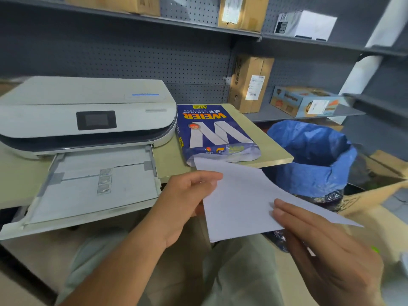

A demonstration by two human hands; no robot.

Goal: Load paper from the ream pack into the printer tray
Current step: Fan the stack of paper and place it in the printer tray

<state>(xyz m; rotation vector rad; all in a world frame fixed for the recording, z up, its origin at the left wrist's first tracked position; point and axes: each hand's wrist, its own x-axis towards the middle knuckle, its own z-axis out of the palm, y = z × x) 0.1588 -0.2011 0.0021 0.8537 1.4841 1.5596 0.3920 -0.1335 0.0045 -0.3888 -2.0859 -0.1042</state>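
My left hand (187,202) is closed on the left edge of a thin batch of white paper (240,199), thumb on top and fingers curled underneath. My right hand (326,250) lies on the near right part of the same sheets with its fingers (293,214) stretched out almost flat on the top face; I cannot tell whether the thumb pinches from below. The paper hangs in the air in front of the worktop (271,149), tilted, and its far corner reaches up to the torn mouth of the ream pack (212,131).

That blue pack lies flat on the worktop just to the right of the printer (88,113), its opened end toward me. The printer tray (95,186) is pulled out from the printer's front toward me, left of my left hand, and its bed looks pale grey with the guides showing.

Beyond the worktop's right edge stands a bin lined with a blue bag (313,157). Behind everything, grey pegboard shelves (198,25) carry cardboard boxes (249,82). Below the paper I see my lap in light trousers (238,274).
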